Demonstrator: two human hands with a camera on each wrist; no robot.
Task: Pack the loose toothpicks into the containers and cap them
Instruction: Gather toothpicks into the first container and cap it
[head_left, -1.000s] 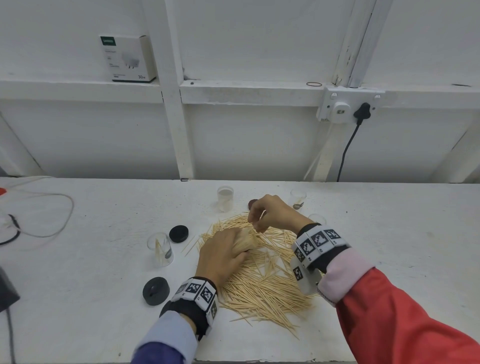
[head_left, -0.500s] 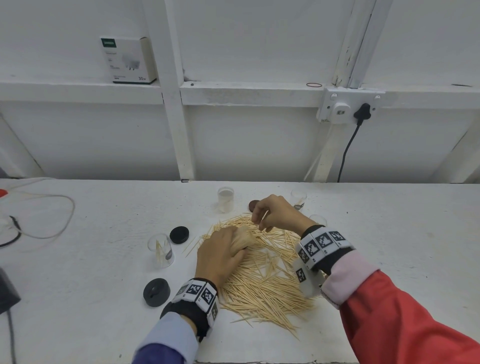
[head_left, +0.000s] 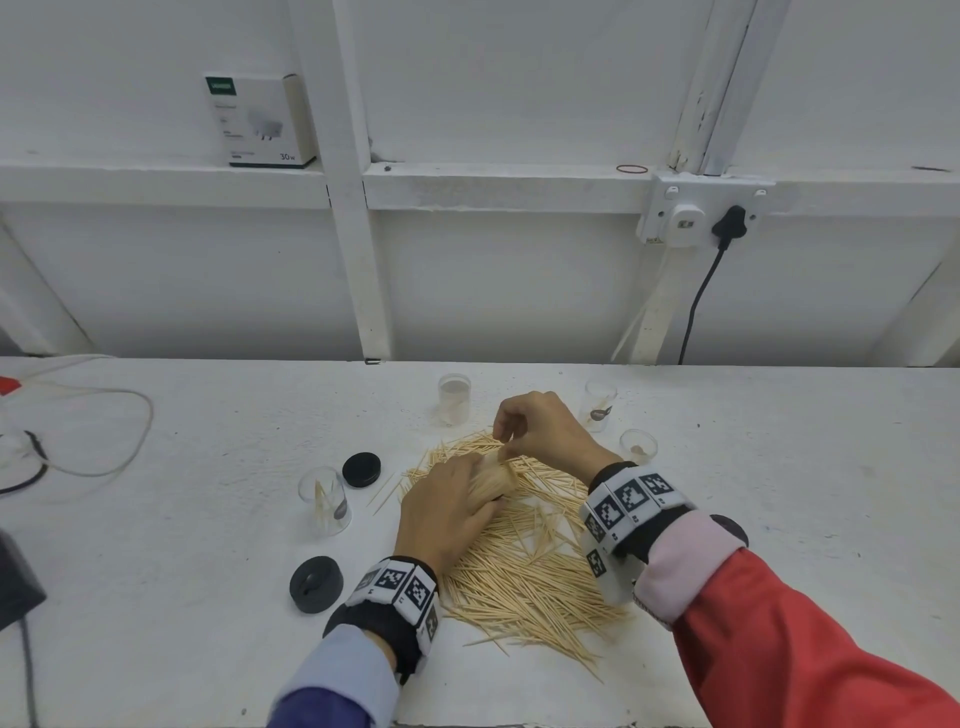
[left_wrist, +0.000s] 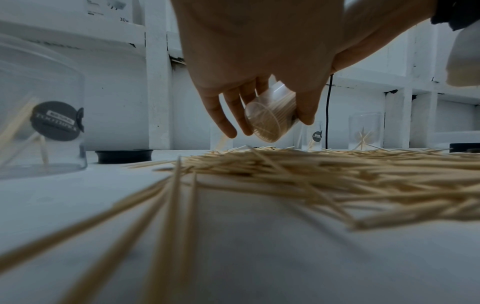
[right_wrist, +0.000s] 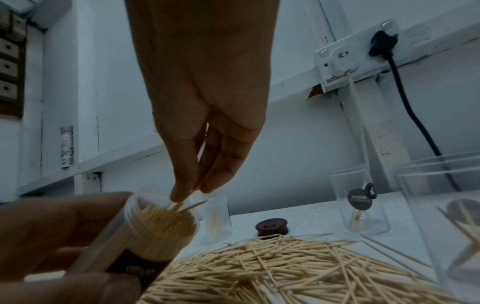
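Right fingers (right_wrist: 182, 193) pinch toothpicks (right_wrist: 179, 206) at container (right_wrist: 155, 226) mouth.

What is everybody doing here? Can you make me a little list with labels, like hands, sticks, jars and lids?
left hand: grips a tilted clear jar packed with toothpicks
right hand: pinches a few toothpicks at that jar's mouth
loose toothpicks: a big pile on the white table
other jars: four clear ones standing open around the pile, nearly empty
lids: two black ones left of the pile, one brown one behind it
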